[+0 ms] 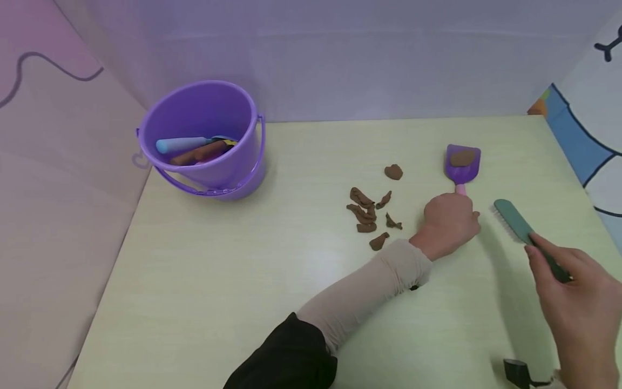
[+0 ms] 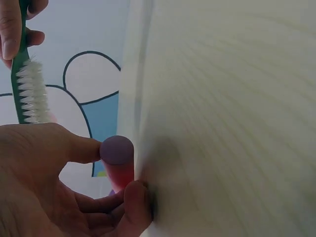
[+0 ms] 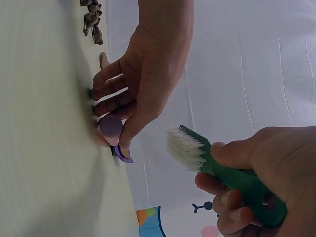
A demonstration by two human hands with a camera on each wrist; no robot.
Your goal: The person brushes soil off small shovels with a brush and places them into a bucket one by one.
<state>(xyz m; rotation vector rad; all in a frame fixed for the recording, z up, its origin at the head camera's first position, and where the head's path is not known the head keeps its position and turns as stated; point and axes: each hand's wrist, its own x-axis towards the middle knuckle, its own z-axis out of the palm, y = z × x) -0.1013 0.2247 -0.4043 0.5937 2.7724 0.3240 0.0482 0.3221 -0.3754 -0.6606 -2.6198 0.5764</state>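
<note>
A small purple shovel (image 1: 457, 172) with a pink handle lies on the table, one flat brown piece (image 1: 462, 158) on its blade. My left hand (image 1: 448, 222) pinches the shovel's handle (image 2: 120, 168) between thumb and fingers, low against the tabletop. In my right hand (image 1: 578, 286) is a green brush (image 1: 516, 220) with white bristles (image 3: 185, 148); the fingers wrap its handle, and the brush hangs above the table to the right of the shovel. Left of my left hand lie several curled brown pieces (image 1: 360, 214) in a loose group, with a single flat piece (image 1: 393, 172) farther back.
At the back left stands a purple bucket (image 1: 252, 178), its handle lowered in front. Inside it are a light-blue-handled tool (image 1: 181, 145) and brown items (image 1: 199, 154). A pale cloth wall (image 1: 340, 65) runs along the table's (image 1: 233, 281) far edge.
</note>
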